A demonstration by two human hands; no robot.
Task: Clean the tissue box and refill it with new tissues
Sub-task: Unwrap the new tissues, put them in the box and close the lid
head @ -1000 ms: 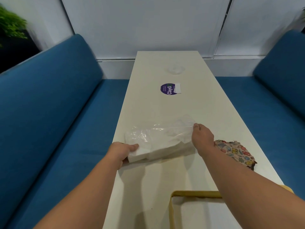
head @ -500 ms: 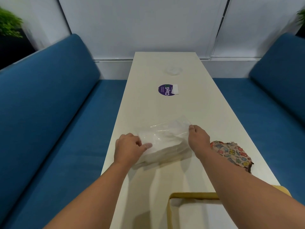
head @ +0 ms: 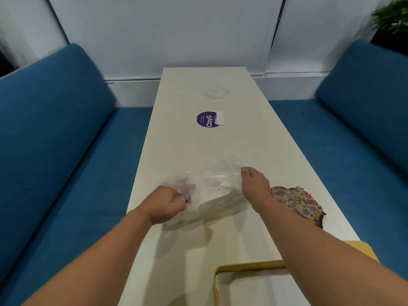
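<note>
A pack of white tissues in a clear plastic wrapper (head: 213, 191) lies on the white table (head: 198, 142) in front of me. My left hand (head: 166, 204) grips the wrapper's left end, with loose plastic bunched above its fingers. My right hand (head: 254, 184) pinches the wrapper's far right corner. The yellow-rimmed tissue box (head: 249, 266) stands at the near edge of the table, partly hidden under my right forearm. A patterned cloth (head: 298, 203) lies just right of my right wrist.
A round purple sticker (head: 208, 119) sits mid-table with a small white label beside it. A crumpled clear wrapper (head: 216, 93) lies near the far end. Blue sofas (head: 55, 140) flank the table on both sides. White wall panels stand behind.
My left hand went from holding the pack's left end to gripping the plastic wrapper and pulling it up and left. My right hand stayed on the right corner.
</note>
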